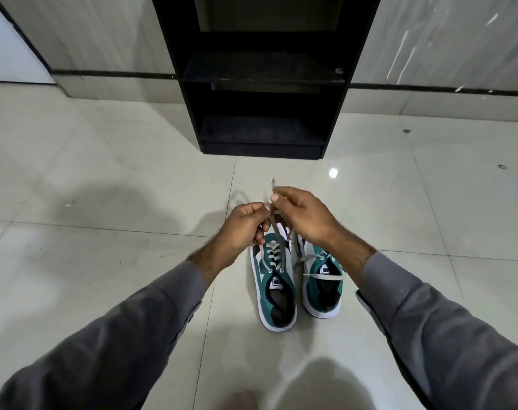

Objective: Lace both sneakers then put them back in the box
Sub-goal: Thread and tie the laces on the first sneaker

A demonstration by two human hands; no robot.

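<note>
Two green-and-white sneakers stand side by side on the tiled floor, toes pointing away from me. The left sneaker (277,294) has grey lace (277,250) threaded through its eyelets. Both lace ends rise from it to my hands. My left hand (243,229) pinches one end, and my right hand (303,216) pinches the other just above the shoe. The right sneaker (322,287) has a loose lace lying across its opening; my right wrist hides its toe. No shoe box is in view.
A black open shelf unit (262,84) stands against the marble wall straight ahead, its base about a shoe-length beyond the sneakers. Glossy pale floor tiles (104,202) spread out on all sides. My knee shows blurred at the bottom edge.
</note>
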